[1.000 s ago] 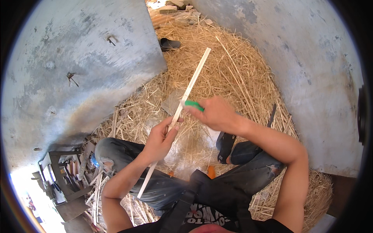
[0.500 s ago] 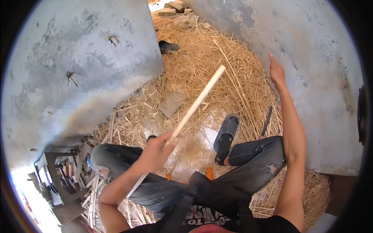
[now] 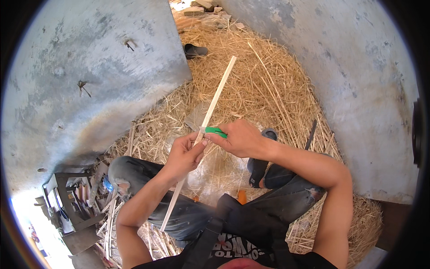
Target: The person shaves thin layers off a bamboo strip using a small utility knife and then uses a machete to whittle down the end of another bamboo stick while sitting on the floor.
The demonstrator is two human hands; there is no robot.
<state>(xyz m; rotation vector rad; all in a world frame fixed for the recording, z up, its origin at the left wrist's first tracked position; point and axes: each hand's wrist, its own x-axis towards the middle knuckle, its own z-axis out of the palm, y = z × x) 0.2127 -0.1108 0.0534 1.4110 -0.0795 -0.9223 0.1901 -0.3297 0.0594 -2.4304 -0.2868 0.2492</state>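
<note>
A long, pale strip of split wood (image 3: 218, 93), perhaps bamboo, runs slanting from above my left knee up over the straw. Closed around its middle, my left hand (image 3: 183, 154) pinches it between thumb and fingers. My right hand (image 3: 242, 138) is closed on a small green tool (image 3: 216, 132), whose short pale end meets the strip just above the left thumb. The right fingers hide part of this tool, so its exact kind does not show. Below the left hand, the strip's lower end lies across my trouser leg.
Straw and shavings (image 3: 260, 89) cover the ground ahead. Tall grey panels (image 3: 103, 67) stand on both sides. A dark-framed box (image 3: 74, 206) with strips and tools is at the lower left. A loose dark shoe (image 3: 195, 50) lies farther off, with bricks (image 3: 195, 10) beyond.
My right hand has come in from the far right to the strip, and the green tool now shows in it. The left hand has raised the strip slightly and turned it more upright.
</note>
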